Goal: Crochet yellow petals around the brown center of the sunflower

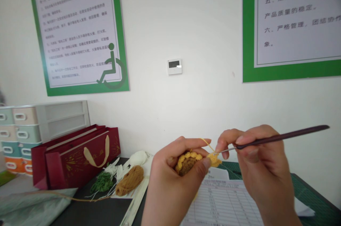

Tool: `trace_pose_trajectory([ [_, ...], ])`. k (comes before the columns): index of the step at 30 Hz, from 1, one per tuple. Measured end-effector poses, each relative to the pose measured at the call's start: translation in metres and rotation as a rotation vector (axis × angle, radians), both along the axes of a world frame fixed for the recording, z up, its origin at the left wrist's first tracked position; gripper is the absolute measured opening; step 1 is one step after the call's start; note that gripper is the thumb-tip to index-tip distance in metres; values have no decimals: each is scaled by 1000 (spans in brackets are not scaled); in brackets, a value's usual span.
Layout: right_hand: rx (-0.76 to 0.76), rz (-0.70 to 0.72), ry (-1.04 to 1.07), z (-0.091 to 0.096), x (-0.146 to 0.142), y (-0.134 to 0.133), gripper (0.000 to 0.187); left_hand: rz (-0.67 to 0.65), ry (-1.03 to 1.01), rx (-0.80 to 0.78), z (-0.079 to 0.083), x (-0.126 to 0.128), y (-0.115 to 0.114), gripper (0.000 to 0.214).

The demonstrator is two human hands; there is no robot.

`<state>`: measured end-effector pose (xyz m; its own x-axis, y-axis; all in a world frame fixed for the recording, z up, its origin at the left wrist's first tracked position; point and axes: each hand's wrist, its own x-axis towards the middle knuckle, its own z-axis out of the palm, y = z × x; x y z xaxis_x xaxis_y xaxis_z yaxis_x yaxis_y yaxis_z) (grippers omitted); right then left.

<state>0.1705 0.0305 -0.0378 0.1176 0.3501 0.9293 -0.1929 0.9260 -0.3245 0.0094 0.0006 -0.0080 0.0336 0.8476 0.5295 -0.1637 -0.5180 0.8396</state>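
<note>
Left hand point(176, 179) curled, thumb and fingers pinching a round yellow crochet piece point(188, 163). Right hand point(259, 162) pinches a dark crochet hook point(282, 137), long axis slanting down-left, its tip at the piece's right edge, between the 2 hands. Farther out on the table point(87, 211): paper form point(221, 204), brown yarn ball point(130, 180), red gift bag point(77, 158).
</note>
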Motion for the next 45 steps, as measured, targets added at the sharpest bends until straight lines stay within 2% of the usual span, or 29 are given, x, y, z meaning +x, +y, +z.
trace_pose_trajectory([
  [2, 44, -85, -35, 1, 1, -3, 9, 10, 2, -3, 0, 0, 0, 18],
  [6, 128, -239, -132, 2, 6, -10, 16, 46, 28, 88, -1, -1, 2, 21],
  [11, 286, -374, -364, 2, 15, -11, 34, 75, 156, 169, -4, -4, 7, 24],
  [14, 369, -421, -429, 7, 16, -12, 41, 71, 180, 211, -5, -4, 8, 24],
  [17, 458, -543, -446, 12, 11, -13, 36, 89, 153, 230, -5, -1, 6, 23],
  [20, 494, -627, -438, 10, 7, -10, 30, 75, 82, 182, -4, 2, 2, 22],
  [23, 506, -532, -347, 1, 5, -2, 43, 57, 3, 120, -3, 4, -2, 25],
  [26, 429, -406, -190, -8, 0, 7, 51, 44, -67, 69, -3, 7, -3, 29],
  [29, 367, -354, -71, -12, -7, 12, 44, 46, -161, 27, -4, 11, -4, 30],
  [36, 276, -348, 40, -11, -22, 9, 23, 35, -335, -23, -3, 19, -4, 27],
  [42, 206, -216, 125, -14, -30, 14, 18, -34, -408, -99, -4, 21, 0, 29],
  [45, 274, -198, 100, -17, -29, 23, 25, -57, -434, -121, -3, 21, 1, 29],
])
